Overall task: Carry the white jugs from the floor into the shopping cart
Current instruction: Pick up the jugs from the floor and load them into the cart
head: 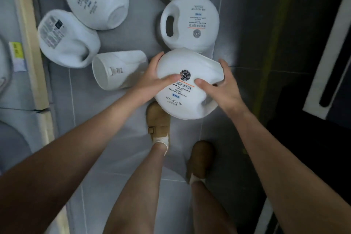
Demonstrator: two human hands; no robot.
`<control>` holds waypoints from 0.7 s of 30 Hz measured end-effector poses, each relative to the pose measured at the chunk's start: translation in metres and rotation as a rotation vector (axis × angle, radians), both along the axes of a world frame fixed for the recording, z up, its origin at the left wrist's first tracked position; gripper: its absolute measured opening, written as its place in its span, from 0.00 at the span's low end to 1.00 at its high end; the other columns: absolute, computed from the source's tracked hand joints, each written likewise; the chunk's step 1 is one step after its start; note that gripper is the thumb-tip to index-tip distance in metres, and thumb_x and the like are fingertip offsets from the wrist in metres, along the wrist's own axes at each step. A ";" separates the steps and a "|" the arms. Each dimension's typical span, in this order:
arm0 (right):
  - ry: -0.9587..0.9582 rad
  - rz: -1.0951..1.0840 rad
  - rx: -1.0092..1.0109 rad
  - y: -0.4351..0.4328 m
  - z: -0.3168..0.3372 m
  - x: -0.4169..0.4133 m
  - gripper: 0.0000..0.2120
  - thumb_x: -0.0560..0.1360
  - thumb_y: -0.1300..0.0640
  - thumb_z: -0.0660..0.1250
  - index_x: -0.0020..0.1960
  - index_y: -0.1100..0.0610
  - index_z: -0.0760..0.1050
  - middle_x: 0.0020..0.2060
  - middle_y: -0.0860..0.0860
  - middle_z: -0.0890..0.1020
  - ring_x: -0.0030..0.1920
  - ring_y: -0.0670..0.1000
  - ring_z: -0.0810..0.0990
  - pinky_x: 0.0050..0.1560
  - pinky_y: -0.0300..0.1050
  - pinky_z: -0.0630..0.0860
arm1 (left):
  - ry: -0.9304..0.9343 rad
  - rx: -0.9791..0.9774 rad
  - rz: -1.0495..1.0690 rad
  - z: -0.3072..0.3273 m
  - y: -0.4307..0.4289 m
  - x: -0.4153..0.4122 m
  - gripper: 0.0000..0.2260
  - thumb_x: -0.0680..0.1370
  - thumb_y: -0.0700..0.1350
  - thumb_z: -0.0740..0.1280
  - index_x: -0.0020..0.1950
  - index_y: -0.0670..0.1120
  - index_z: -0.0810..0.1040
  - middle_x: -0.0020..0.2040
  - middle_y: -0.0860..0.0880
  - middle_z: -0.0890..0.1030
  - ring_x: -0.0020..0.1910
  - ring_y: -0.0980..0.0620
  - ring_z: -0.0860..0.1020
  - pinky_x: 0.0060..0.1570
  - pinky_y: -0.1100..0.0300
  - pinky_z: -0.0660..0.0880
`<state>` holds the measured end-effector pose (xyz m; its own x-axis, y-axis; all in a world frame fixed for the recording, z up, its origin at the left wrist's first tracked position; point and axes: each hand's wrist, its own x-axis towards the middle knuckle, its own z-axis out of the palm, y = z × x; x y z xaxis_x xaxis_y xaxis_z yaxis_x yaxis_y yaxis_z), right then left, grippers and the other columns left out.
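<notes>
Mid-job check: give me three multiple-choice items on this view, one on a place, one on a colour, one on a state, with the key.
1. The sideways jug lies:
A) right of the held jug
B) left of the held jug
C) behind the heels

2. The shoes are:
A) black
B) red
C) tan

3. The held jug is:
A) clasped by the left grip and the right grip
B) held by one grip only
C) lying untouched on the floor

Key:
1 B, it lies just beyond the left grip, on the person's left.
2 C, both shoes show tan.
3 A, a thumb from each side lies on its label face, with fingers wrapped round its edges.
</notes>
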<state>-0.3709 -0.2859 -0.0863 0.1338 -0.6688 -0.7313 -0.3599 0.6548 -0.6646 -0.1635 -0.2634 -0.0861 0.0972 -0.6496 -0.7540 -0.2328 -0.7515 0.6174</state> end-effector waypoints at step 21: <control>-0.149 0.681 -0.426 0.060 0.486 0.069 0.46 0.57 0.35 0.76 0.69 0.47 0.63 0.62 0.49 0.73 0.59 0.48 0.76 0.61 0.47 0.75 | -0.119 -0.418 0.530 0.499 0.195 0.018 0.52 0.58 0.61 0.72 0.76 0.48 0.52 0.69 0.54 0.64 0.65 0.58 0.67 0.58 0.72 0.67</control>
